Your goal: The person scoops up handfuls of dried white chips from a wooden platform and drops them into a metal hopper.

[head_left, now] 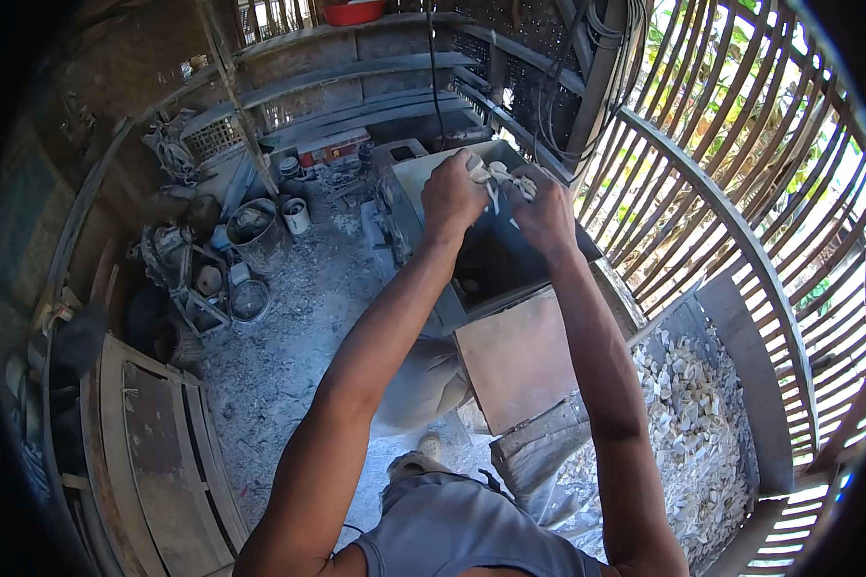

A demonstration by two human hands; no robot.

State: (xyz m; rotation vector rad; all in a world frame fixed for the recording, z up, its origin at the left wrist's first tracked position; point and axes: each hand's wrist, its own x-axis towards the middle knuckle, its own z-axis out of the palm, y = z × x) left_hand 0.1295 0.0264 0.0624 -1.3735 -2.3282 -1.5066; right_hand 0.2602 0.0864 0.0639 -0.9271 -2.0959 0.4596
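Both arms are stretched out ahead of me, over an open grey box (pixel 409 183) with a dark inside. My left hand (pixel 455 195) is closed around some pale, flaky pieces (pixel 481 171). Close by on the right, my right hand (pixel 547 213) is closed on more of these whitish pieces, which show at its fingers. Between the two hands, thin pale bits hang or fall above the box. Whether they are shell, clay or something else I cannot tell. A flat pinkish-brown board (pixel 520 361) slopes at the box's near side.
A large heap of pale broken pieces (pixel 698 413) lies at my right, beside a slatted wall (pixel 741 207). Buckets (pixel 255 231) and tubs stand on the dusty floor (pixel 298 337) at left. A red basin (pixel 353 12) sits high at the back. A hanging cord (pixel 433 87) drops near the box.
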